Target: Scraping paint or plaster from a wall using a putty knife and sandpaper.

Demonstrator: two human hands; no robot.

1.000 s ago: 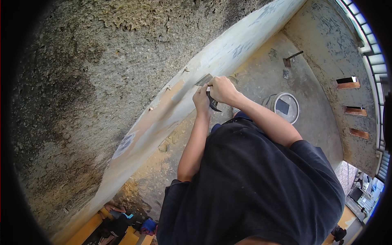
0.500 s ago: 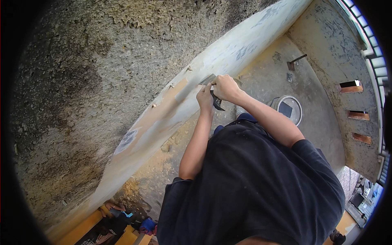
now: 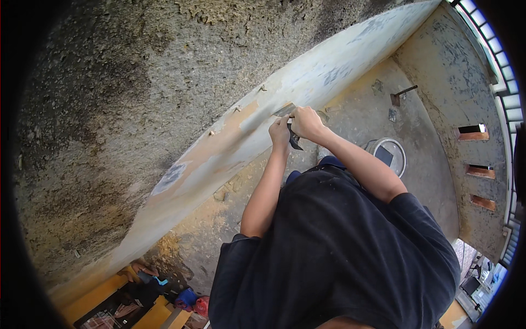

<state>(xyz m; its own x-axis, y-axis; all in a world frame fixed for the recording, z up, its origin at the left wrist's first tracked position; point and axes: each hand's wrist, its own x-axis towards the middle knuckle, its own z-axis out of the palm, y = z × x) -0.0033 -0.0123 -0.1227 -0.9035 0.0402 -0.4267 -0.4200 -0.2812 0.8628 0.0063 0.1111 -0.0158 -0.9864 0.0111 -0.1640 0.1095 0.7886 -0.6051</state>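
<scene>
My right hand (image 3: pixel 308 123) is closed around a flat-bladed scraper, and its thin greyish blade (image 3: pixel 284 109) sticks out toward the wall. Just beside it, my left hand (image 3: pixel 279 132) is closed with its fingertips up against the blade. Between the hands hangs a dark, pointed flat piece (image 3: pixel 295 141); the fingers hide most of it, and which hand grips it is unclear. The smooth wall strip (image 3: pixel 249 129) behind the blade is white with peach patches and grey-blue marks.
Rough, dark-stained wall (image 3: pixel 109 109) rises at the left. A white round bucket (image 3: pixel 404 159) with a dark square piece stands on the stained concrete floor (image 3: pixel 433 164) at right. A rod on a small plate (image 3: pixel 395 100) lies farther off. Several slots (image 3: pixel 473 132) pierce the right wall. Clutter (image 3: pixel 186 299) lies at lower left.
Both hands and the scraper sit slightly farther right in the picture, still close together. The view has shifted a little, moving the wall and bucket within it.
</scene>
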